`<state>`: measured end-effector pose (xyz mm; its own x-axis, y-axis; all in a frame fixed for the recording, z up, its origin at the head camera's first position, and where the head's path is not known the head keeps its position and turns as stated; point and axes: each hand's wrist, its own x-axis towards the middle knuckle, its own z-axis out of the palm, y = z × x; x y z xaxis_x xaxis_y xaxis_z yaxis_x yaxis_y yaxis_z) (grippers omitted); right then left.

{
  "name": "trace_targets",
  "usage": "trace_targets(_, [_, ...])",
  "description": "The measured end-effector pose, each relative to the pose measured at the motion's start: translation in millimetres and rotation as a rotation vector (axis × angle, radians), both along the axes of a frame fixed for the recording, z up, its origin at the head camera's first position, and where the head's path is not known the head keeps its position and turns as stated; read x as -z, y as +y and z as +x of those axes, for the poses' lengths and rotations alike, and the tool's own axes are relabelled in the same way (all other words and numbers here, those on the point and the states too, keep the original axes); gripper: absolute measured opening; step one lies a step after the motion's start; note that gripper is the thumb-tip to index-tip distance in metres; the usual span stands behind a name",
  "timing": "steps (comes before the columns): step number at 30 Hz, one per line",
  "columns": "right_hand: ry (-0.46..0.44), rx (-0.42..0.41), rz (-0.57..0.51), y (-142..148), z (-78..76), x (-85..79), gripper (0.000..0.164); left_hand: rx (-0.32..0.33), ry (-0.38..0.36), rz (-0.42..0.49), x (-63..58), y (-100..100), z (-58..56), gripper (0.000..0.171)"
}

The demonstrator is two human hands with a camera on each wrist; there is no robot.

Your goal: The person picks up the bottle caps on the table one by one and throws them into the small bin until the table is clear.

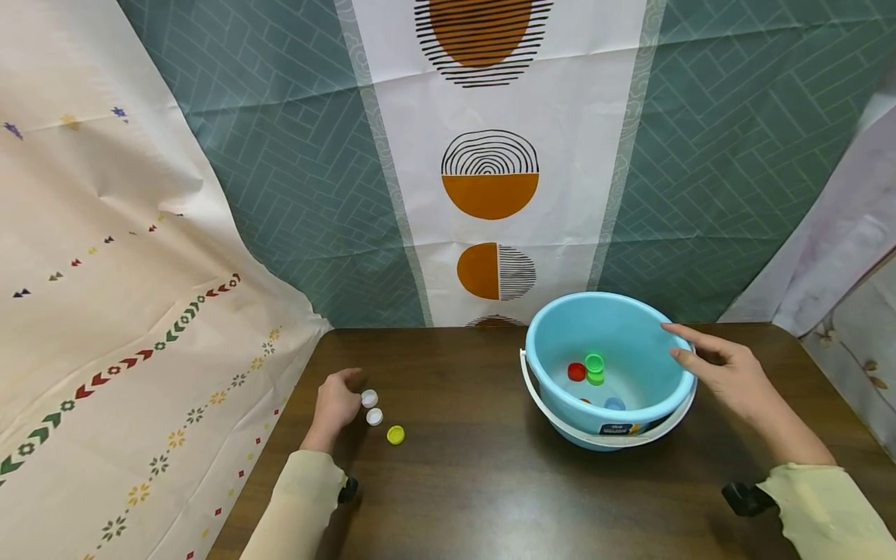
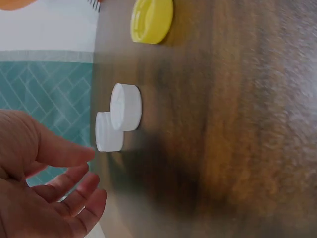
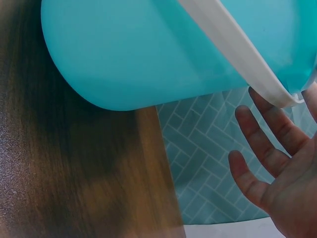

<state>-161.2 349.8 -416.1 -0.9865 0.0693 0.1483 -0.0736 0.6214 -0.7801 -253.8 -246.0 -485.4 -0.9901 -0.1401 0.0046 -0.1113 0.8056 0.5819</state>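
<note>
In the head view, the left hand (image 1: 338,400) is just beside two white caps (image 1: 372,407) on the table (image 1: 462,467), with a yellow cap (image 1: 395,435) near; the blue bucket (image 1: 609,320) already has inside a red cap (image 1: 576,372), green caps (image 1: 595,369) and a blue cap (image 1: 615,404), so the gathering seems partly done, with three caps left outside; the right hand (image 1: 731,377) is at its rim.

In the left wrist view, thumb and fingers are apart and loosely bent, holding nothing.

In the right wrist view, the fingers are spread beside the white handle (image 3: 233,44); firm contact I cannot tell.
</note>
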Motion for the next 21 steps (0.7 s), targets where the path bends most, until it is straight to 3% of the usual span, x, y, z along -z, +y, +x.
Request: trace_targets(21, [-0.038,0.022,0.049,-0.5,1.5,-2.4,0.048,0.060,-0.062,0.030,7.0,3.2,3.7,0.039])
